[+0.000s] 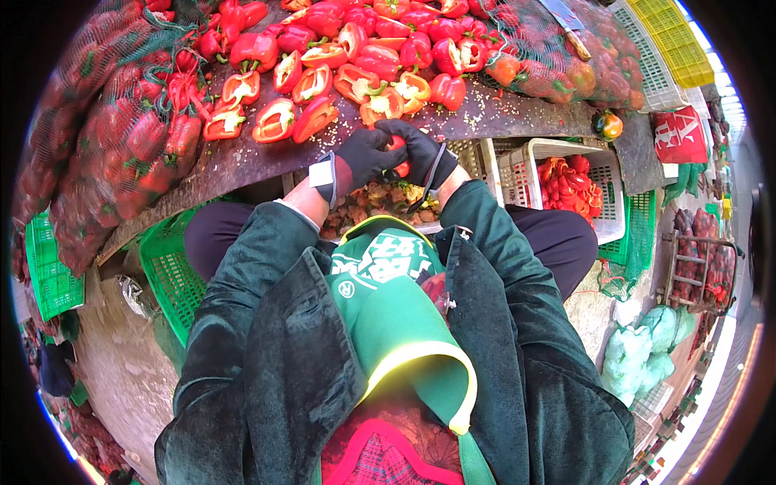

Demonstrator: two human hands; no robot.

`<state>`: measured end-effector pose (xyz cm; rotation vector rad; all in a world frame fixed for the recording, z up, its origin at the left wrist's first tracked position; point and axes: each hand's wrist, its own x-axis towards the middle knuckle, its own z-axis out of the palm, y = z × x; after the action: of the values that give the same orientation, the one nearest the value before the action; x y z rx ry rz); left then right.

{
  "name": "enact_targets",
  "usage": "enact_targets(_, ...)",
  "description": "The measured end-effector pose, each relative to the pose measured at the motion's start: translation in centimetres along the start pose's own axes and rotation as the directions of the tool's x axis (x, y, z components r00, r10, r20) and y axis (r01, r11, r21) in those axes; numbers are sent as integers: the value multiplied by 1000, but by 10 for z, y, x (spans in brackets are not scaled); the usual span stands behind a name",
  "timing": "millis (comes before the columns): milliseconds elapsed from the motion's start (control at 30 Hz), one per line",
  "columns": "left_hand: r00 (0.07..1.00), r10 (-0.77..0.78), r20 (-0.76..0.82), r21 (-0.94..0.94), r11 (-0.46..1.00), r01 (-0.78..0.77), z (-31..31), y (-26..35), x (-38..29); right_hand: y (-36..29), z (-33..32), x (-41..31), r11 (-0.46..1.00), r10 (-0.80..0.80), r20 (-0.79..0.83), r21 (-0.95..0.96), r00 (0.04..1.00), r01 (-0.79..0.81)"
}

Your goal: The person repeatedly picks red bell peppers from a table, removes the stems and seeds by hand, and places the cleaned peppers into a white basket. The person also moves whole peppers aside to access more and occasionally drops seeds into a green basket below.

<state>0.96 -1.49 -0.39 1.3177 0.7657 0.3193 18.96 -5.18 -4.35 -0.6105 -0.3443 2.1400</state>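
Both of my hands wear black gloves and meet at the front edge of the dark table. My left hand and my right hand close around a red bell pepper, most of it hidden by the fingers. Beneath them, between my knees, lies a heap of pepper cores and scraps in a container. Just beyond the hands, halved red bell peppers lie on the table with scattered seeds, many with the cut side up. Whole red peppers are piled among and behind them.
Mesh sacks of red peppers stand at left, another at back right, with a wooden-handled knife on it. A white crate at right holds red pepper pieces. A green crate stands by my left knee.
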Motion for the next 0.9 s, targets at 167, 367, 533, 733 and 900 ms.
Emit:
enact_targets(167,993,-11,115,-55,998,17,3,1,-4,-4,4,-14,998,60,-59,-12,996,-61)
enact_targets(367,992,124,18,60,990,-125,23,5,-4,7,-17,-15,-212,-610,394,-917,687,337)
enact_targets(533,995,-98,-7,464,881,90,19,19,-10,-48,-52,-84,804,-572,-258,9,778,594)
enact_targets(733,999,-31,36,530,848,8,12,5,-8,-105,-71,-181,-37,-541,-840,-23,-39,999)
enact_targets(900,980,-123,-153,-205,975,90,6,-2,7,-42,-53,-69,357,-857,-215,-903,468,239)
